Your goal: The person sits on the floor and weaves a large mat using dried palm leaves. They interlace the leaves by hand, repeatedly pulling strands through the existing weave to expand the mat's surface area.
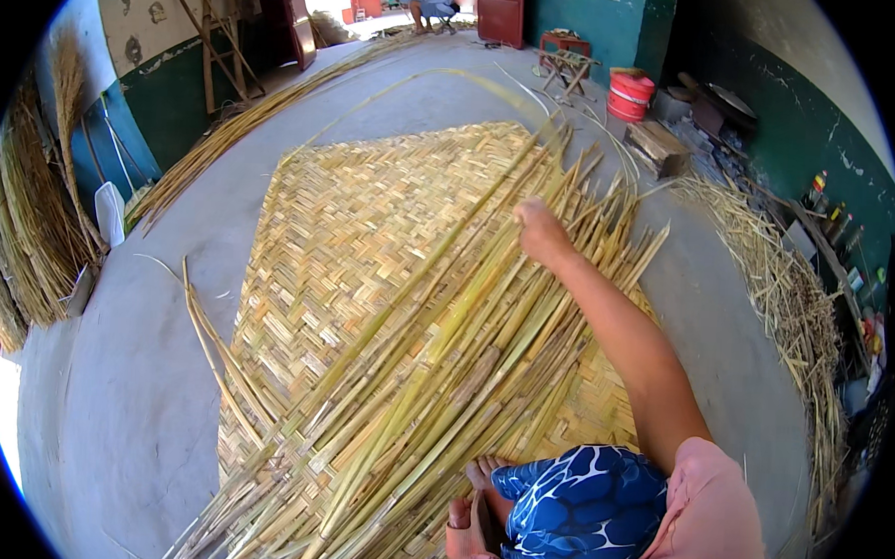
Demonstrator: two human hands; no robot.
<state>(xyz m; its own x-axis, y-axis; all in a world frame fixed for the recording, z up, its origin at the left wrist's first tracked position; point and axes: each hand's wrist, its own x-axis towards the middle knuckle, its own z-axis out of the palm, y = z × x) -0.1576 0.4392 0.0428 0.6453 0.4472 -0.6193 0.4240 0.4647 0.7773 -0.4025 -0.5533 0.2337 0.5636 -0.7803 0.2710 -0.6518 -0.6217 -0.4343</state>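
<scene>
My right hand (541, 232) is a closed fist, reaching out over a long pile of split reeds (484, 361). A thin yellow-green reed strip, blurred by motion, runs by its fingers and seems gripped in them. Another faint strip (447, 73) arches high over the mat's far edge. The reeds lie slantwise, from lower left to upper right, across a woven reed mat (350, 215) in a herringbone pattern. A few loose reeds (220, 350) fan out at the mat's left side. My left hand does not show.
My bare toes (484, 471) and blue patterned knee (587, 515) are at the mat's near edge. Long reeds (224, 145) lie along the left wall beside standing bundles (31, 211). Right are scraps (767, 283), a wooden block (657, 149) and a red bucket (630, 95). A person (432, 1) sits by the doorway.
</scene>
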